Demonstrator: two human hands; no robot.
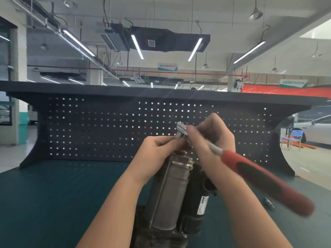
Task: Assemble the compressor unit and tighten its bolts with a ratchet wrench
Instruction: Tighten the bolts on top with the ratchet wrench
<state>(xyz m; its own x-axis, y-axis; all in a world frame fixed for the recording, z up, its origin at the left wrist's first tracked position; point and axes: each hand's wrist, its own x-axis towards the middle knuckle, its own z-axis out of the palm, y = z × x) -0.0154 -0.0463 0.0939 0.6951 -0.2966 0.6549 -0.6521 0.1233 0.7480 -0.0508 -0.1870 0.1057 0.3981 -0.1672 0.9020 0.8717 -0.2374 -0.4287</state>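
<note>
Both your bare hands are raised together, forearms reaching up from the lower edge.

Your left hand (158, 149) is curled, its fingers (172, 142) pinching inward toward the right. Your right hand (213, 138) is closed in a grip, wrist bent, knuckles up, its fingertips blurred just beside the left hand's.

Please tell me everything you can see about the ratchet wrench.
The ratchet wrench has a shiny metal head and shaft and a thick red and black handle, blurred. It slants from above the compressor unit down to the right. The right hand grips the shaft near the head; the left hand pinches below the head.
</note>
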